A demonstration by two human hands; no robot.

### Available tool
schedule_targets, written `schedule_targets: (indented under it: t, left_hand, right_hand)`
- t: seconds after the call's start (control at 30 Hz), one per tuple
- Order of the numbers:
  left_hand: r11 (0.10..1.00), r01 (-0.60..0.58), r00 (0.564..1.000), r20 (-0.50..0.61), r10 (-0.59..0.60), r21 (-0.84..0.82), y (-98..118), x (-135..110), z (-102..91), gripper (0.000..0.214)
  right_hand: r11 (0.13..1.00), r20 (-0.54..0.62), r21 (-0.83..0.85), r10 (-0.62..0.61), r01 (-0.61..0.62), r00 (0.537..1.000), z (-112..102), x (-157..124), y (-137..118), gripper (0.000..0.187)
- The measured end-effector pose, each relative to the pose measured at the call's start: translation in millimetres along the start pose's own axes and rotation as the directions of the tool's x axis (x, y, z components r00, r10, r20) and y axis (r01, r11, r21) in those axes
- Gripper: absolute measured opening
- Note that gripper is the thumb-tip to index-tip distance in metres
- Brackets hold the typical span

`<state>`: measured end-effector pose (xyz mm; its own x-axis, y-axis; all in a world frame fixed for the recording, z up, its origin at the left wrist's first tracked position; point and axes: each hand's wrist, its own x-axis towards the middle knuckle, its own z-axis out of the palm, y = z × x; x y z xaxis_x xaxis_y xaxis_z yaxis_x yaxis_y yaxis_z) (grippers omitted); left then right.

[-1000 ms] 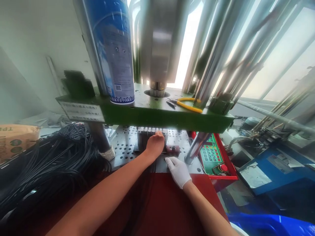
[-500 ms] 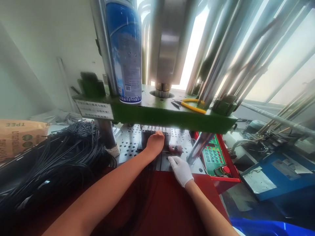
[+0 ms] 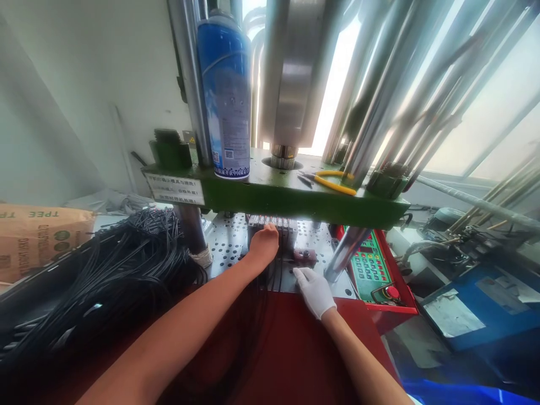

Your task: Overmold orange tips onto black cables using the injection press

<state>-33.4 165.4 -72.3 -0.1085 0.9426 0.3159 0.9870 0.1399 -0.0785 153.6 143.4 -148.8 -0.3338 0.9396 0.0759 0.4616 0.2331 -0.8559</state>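
Observation:
Bare and curled closed, my left hand [image 3: 265, 246] is at the front of a metal mold block [image 3: 289, 232] under the green press plate. Its fingertips face away, so what they pinch is hidden. Thin black cables [image 3: 276, 275] hang from the block toward the red table edge. A white glove covers my right hand [image 3: 315, 292], which rests near the front edge of the perforated metal bed [image 3: 223, 244] with its fingers stretched out. A small reddish-brown block [image 3: 304, 256] sits just beyond those fingers.
On the green press plate [image 3: 270, 197] stand a blue spray can [image 3: 228, 107] and yellow-handled pliers [image 3: 333, 183]. A heap of black cables [image 3: 139, 253] lies to the left. Steel columns flank the bed, and a red-framed control panel [image 3: 371, 264] is on the right.
The whole view has shifted slightly, so the press appears a little farther right. My left hand stays at the mold block, and my right hand remains at the bed's front edge.

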Motion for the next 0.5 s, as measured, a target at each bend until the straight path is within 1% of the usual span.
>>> schedule_targets:
  t: [0.2,0.33,0.43,0.5]
  left_hand:
    - [0.999,0.029,0.999,-0.020,-0.029,0.031,-10,-4,-5.7,0.029]
    - [0.999,0.020,1.000,0.004,-0.020,0.036,-14,-7,-5.0,0.029]
    - [0.999,0.018,0.999,0.034,-0.019,0.026,-18,-3,-5.8,0.024]
    - [1.000,0.016,0.998,0.057,-0.017,0.018,-21,2,-8.7,0.018]
  right_hand:
    - [1.000,-0.009,0.023,-0.007,0.008,1.000,2,1,2,0.040]
    - [0.998,-0.013,0.062,0.007,-0.006,1.000,1,-1,2,0.040]
    - [0.992,-0.011,0.115,0.043,-0.041,0.999,-1,1,-3,0.040]
    - [0.982,-0.006,0.172,0.079,-0.076,0.997,-3,9,-10,0.042]
